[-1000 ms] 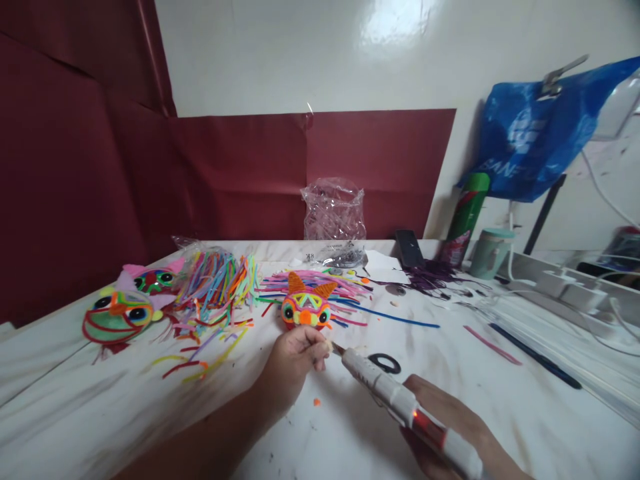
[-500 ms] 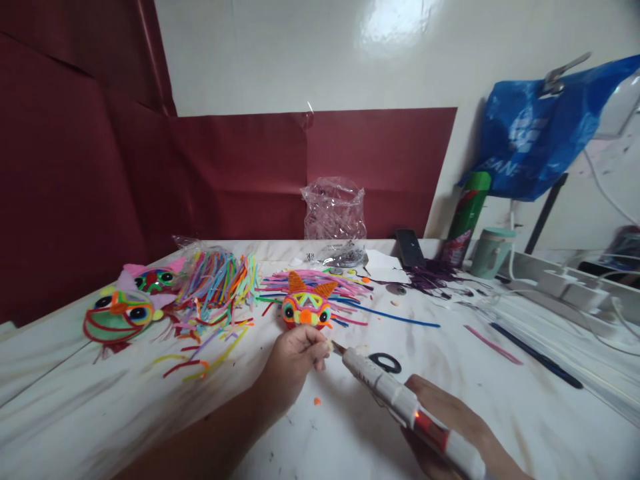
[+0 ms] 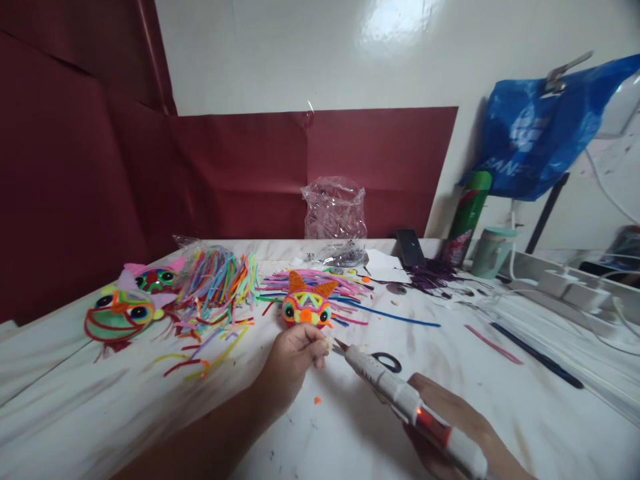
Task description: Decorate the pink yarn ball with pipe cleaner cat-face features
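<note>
My right hand (image 3: 445, 413) is closed round a white glue gun (image 3: 387, 387) whose red light glows. The gun's tip points left, close to the fingers of my left hand (image 3: 300, 353). Those fingers are pinched on a small pale piece, too small to name. Just behind my left hand sits an orange pipe-cleaner animal head (image 3: 307, 303) with pointed ears and black eyes; the hand hides its lower edge. Partly covered by the gun, a pair of scissors (image 3: 390, 362) with black handles lies on the table.
Two more animal heads, one green-mouthed (image 3: 120, 313), stand at the left beside a bundle of coloured pipe cleaners (image 3: 220, 277). Glue sticks (image 3: 565, 380) and a dark blue strip (image 3: 537, 355) lie at the right. A power strip (image 3: 565, 300), mint cup (image 3: 493, 253) and green can (image 3: 467, 217) stand behind.
The glue gun's tip has shifted slightly right, away from my left fingers, and more of the scissors shows. My left hand has hardly moved.
</note>
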{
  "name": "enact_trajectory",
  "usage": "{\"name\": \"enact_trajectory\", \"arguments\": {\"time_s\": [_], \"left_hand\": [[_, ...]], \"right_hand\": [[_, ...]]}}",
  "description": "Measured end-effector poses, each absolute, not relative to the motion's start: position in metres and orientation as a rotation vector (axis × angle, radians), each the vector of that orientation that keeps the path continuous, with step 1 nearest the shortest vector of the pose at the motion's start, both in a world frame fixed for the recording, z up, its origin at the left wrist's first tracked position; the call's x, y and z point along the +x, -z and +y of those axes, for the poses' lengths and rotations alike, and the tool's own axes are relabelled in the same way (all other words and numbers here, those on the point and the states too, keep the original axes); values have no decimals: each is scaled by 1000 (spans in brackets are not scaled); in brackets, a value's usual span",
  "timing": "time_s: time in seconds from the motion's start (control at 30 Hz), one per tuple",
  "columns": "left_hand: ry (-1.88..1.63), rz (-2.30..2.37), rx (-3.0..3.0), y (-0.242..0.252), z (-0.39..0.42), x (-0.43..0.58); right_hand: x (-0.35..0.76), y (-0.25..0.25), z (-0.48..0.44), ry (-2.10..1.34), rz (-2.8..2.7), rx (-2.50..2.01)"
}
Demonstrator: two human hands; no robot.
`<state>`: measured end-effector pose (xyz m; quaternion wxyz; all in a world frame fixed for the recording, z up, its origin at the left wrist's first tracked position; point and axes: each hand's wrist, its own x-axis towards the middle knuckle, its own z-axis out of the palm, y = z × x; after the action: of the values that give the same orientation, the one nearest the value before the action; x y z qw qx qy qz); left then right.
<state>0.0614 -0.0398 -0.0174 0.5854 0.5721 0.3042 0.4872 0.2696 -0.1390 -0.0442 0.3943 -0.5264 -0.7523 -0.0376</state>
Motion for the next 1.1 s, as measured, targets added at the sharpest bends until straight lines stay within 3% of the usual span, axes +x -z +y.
{"name": "enact_trajectory", "arguments": {"time_s": [0.33,0.77,0.97,1.1], "left_hand": [[-1141,670,1283,18,-37,60],[-1121,662,1222,20,-34,61],[-1130,646,1241,20,-34,59],[-1113,641,1276,21,-37,61]], "right_hand": [[306,30,-138,255,-1885,-1457],[449,78,-103,413,-2062,-1900],[448,47,-114,193,-2114,-1809],[401,8,-126,166,-1807,-1610]]}}
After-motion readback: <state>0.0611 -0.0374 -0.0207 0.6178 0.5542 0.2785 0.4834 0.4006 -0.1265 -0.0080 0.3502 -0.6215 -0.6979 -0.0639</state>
